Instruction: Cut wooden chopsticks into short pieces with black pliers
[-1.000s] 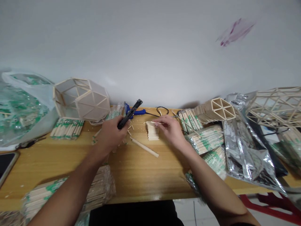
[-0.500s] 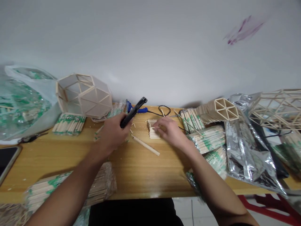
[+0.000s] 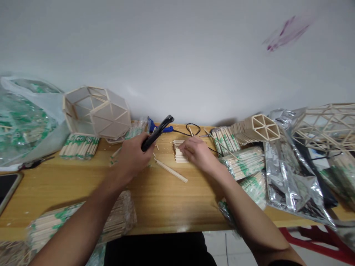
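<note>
My left hand (image 3: 132,159) grips black cutting pliers (image 3: 157,132), their handles sticking up toward the wall. My right hand (image 3: 197,153) rests its fingertips on a small row of short cut wooden sticks (image 3: 179,151) lying on the wooden table (image 3: 166,199). Whether the fingers pinch one stick I cannot tell. A longer single wooden stick (image 3: 170,170) lies slanted on the table between my hands. Small stick offcuts are scattered around the left hand.
A polyhedral stick-and-paper frame (image 3: 97,112) stands at back left above a stick bundle (image 3: 80,146). Wrapped chopstick packs (image 3: 241,162), a hexagonal stick piece (image 3: 262,129), silver foil bags (image 3: 288,173) and open stick frames (image 3: 327,125) crowd the right. A phone (image 3: 7,186) lies far left; stick packs (image 3: 83,221) at the near edge.
My right hand came down from holding a thin stick above the row and now lies on the cut sticks. The left hand with the pliers barely shifted.
</note>
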A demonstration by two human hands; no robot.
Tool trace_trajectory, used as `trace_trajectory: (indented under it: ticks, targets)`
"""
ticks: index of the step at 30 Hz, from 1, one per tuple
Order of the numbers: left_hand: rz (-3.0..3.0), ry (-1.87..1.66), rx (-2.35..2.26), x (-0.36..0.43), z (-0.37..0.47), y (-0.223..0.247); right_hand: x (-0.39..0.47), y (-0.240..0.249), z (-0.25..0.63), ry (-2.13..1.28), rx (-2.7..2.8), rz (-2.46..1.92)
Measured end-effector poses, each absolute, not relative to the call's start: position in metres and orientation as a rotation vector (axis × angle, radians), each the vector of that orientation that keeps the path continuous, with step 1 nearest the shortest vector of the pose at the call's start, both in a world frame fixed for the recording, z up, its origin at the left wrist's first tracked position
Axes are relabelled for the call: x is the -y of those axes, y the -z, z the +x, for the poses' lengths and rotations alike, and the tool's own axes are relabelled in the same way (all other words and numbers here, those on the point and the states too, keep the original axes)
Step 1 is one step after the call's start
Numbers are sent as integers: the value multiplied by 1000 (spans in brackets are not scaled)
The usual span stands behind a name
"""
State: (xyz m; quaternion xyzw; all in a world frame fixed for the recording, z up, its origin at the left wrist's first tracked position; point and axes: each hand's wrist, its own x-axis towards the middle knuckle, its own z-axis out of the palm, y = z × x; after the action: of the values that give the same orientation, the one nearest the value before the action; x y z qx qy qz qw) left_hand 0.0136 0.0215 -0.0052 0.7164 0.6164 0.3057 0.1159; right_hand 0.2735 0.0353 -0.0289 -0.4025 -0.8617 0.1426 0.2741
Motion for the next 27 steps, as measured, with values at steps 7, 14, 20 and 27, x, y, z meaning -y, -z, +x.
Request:
trace_trajectory:
  ticks: [7,14,20,27]
  targets:
    - [2091,-888,-1802,-21,13,5,-35,26,274,-397,2340,-1103]
    - [2088,-869,-1818,-21,14,3,-35,29,273,-409,2342,-1112]
    - [2083,-862,-1827,-20,14,4,-33,26,271,-412,2324,-1088]
    - [2101,-866,-1811,-21,13,4,-32,23,273,-436,2270,-1161]
